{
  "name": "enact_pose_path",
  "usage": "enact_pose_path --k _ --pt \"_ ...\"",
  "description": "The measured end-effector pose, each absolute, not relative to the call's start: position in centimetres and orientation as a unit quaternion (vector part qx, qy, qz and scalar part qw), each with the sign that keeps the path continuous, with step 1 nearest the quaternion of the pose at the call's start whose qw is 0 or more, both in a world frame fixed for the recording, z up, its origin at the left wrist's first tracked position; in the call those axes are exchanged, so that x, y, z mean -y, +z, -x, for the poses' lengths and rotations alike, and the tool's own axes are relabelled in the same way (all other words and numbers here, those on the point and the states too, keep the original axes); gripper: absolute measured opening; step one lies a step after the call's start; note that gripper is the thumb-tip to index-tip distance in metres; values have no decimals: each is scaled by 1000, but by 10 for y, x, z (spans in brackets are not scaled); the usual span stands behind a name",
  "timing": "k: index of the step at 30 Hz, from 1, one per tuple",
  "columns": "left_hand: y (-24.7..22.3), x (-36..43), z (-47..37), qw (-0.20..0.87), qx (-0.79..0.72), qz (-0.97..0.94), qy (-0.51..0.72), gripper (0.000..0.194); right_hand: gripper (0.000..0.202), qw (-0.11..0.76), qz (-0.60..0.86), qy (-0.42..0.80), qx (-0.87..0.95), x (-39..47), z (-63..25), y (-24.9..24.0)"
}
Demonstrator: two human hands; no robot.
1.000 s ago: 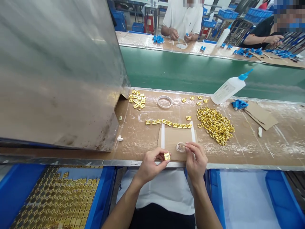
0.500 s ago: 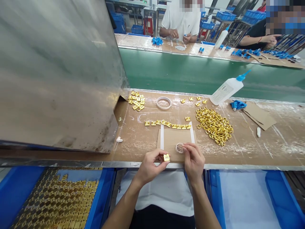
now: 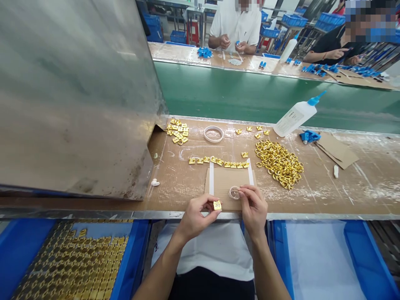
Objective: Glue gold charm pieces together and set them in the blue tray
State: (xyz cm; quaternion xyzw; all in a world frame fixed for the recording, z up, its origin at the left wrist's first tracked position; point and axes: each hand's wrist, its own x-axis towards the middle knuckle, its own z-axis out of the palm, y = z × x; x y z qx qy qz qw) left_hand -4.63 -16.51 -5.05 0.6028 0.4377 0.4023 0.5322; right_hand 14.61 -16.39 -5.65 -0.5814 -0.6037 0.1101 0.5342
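Note:
Between the thumb and fingers of my left hand (image 3: 195, 216) is a small square gold piece (image 3: 217, 205) with a raised pattern, held just above the bench edge. My right hand (image 3: 253, 208) is pinched closed at the rim of a small clear round dish (image 3: 231, 195). Something thin seems to run from those fingertips into the dish, too fine to make out. Under the dish lies a cardboard sheet (image 3: 220, 179) with white tape strips down its sides. A row of gold pieces (image 3: 231, 165) crosses behind it.
A heap of gold rings (image 3: 281, 164) lies right, near a tilted white bottle (image 3: 295, 118). A tape roll (image 3: 213, 134) and more gold pieces (image 3: 178, 132) sit further back. A metal housing (image 3: 84, 100) blocks the left. Blue trays (image 3: 125, 258) flank my lap. Two people work across the green belt (image 3: 225, 89).
My hands stay almost in place, with the gold piece tilted slightly differently in my left. The view has shifted a little. Across the belt, the co-workers' hands have moved.

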Motion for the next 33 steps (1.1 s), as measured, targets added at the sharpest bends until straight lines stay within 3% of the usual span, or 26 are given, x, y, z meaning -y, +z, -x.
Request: enact_pose_path --k 19,33 --pt "-48 164 46 531 -436 -607 399 17 21 585 587 221 513 165 -149 -53" --pt "-48 162 46 536 -435 -608 393 17 22 585 599 237 493 163 -148 -51"
